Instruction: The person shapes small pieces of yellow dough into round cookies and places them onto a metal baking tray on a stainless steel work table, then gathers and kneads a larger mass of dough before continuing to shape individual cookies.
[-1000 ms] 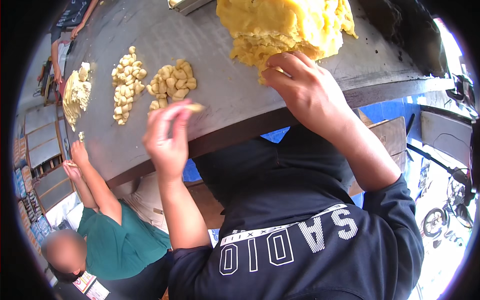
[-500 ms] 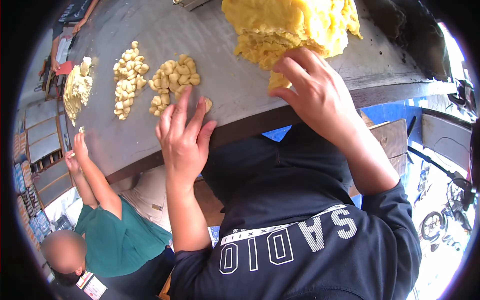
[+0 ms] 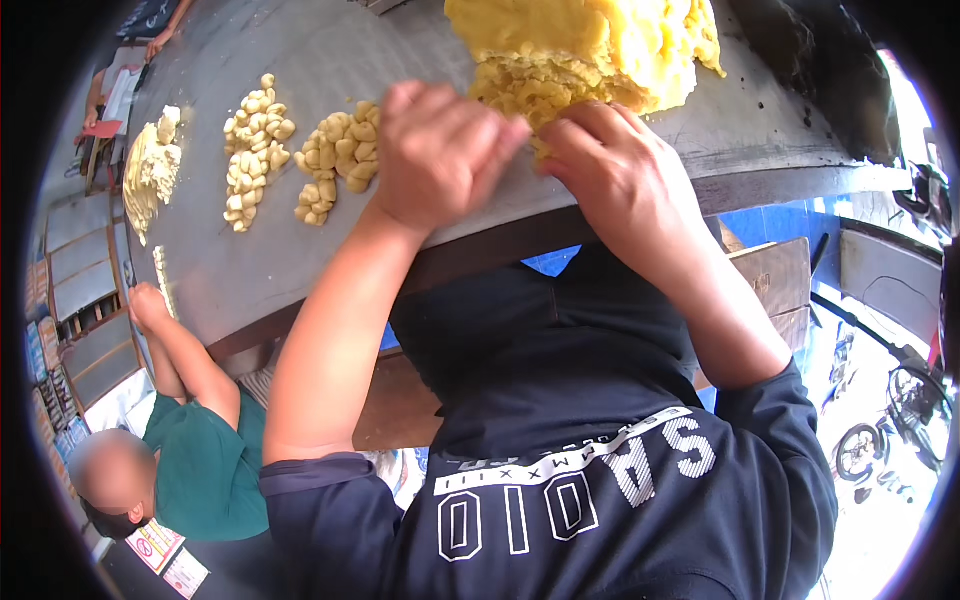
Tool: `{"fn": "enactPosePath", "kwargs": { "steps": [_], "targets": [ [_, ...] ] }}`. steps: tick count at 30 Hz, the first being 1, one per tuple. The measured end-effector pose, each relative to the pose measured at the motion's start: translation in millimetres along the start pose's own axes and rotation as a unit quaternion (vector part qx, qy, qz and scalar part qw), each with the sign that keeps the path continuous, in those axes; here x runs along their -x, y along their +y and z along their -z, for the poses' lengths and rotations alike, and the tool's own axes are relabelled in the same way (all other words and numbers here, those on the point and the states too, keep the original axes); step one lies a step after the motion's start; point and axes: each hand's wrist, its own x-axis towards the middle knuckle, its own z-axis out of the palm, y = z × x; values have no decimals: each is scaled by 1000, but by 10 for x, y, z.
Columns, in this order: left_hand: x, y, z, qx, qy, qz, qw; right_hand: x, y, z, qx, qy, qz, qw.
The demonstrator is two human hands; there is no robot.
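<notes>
Smooth grey tabletop [image 3: 250,280] with a thick dark edge spreads beneath the work, and beyond its right end bright daylight falls on a black spoked wheel [image 3: 858,452]. One large, lumpy mass of yellow dough [image 3: 590,45] sits at the far side of it, straight ahead of the wearer. At its ragged near edge, the right hand [image 3: 622,160] bends its fingers and thumb downward, a bit of yellow showing at their tips; whether they grasp that bit cannot be told. Just beside it, the left hand [image 3: 440,155] is blurred, its fingers curled, and its grip cannot be made out. Left of that hand lie two clusters of small, rounded, cream-coloured dough pieces, a nearer one [image 3: 345,150] and a farther one [image 3: 258,150]. Farther left, a pale, crumbly heap [image 3: 152,185] rests near a co-worker in a teal top [image 3: 205,475].
</notes>
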Motion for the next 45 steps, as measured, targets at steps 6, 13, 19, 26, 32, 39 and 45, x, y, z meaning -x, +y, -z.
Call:
{"fn": "enactPosePath", "kwargs": {
  "steps": [6, 13, 19, 26, 32, 39, 45],
  "targets": [
    [-21, 47, 6, 76, -9, -34, 996, -70, -27, -96, 46, 5, 75, 996],
    [222, 173, 757, -62, -21, 212, 975, -111, 124, 64, -23, 0, 74, 997],
    [589, 642, 781, -184, -105, 375, 902, -25, -10, 131, -16, -37, 59, 997],
    [643, 709, 621, 103, 39, 463, 880, -41, -58, 133, -17, -64, 10, 998],
    [443, 678, 504, 291, 159, 587, 739, -55, -109, 66, -20, -44, 54, 997],
    [225, 724, 339, 428, 170, 588, 665, -295, -254, -118, -146, 26, 81, 986],
    [331, 620, 471, 409, 93, 543, 727, -370, -302, -108, -244, 75, 98, 962]
  ]
}}
